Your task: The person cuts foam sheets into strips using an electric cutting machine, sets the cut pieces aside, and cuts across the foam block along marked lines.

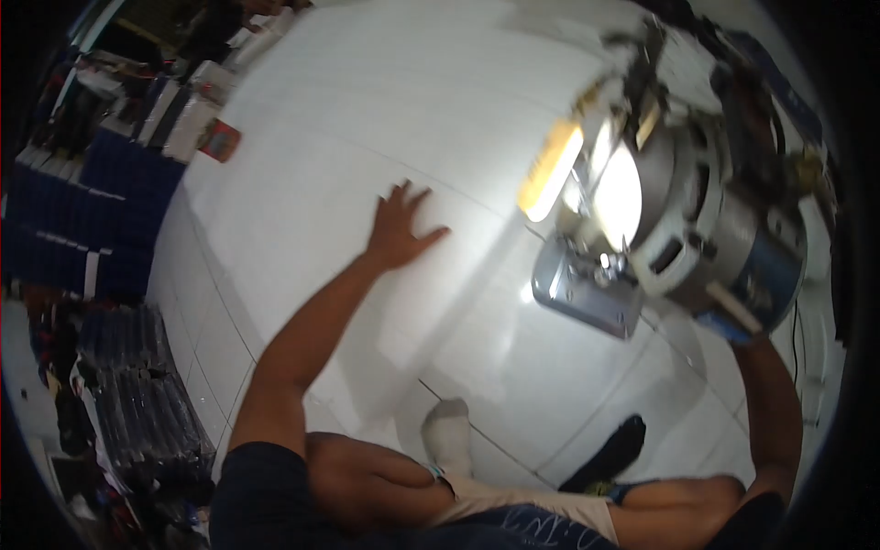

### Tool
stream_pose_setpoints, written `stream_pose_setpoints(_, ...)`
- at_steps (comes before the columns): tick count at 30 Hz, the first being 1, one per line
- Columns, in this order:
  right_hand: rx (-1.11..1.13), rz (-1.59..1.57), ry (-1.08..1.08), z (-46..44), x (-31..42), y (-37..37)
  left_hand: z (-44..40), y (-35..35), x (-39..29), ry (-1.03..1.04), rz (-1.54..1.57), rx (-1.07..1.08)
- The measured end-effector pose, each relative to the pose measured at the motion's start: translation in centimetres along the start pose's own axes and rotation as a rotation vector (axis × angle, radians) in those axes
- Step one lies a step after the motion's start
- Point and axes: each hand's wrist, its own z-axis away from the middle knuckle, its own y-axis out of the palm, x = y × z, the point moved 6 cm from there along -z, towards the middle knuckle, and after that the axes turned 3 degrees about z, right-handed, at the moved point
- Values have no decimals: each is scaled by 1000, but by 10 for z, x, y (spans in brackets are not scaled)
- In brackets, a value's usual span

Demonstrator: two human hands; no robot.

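My left hand (401, 229) is stretched out with its fingers spread and holds nothing. It hovers over or rests on the white tiled floor (312, 137); I cannot tell which. On the right is a bulky grey metal machine (674, 247) with a brightly lit round part, a yellow bar (551, 171) on its left side and a rounded metal plate (585, 289) at its lower front. My right hand (750, 345) is at the machine's lower right edge, beside a blue part. Its fingers are mostly hidden behind the machine.
Stacks of dark blue packs (92, 215) line the left side, with plastic-wrapped dark bundles (142, 403) below them. A small red packet (221, 141) is by white boxes. My feet, one in a light sock (447, 435) and one in a dark sock (623, 449), are on the floor.
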Motion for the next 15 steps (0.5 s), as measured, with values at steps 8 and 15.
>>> stream_pose_setpoints(8,-24,11,-55,-20,47,15,-3,-11,6,26,203,-39)
stream_pose_setpoints(15,-47,48,-83,-16,66,12,4,7,2,33,136,-63)
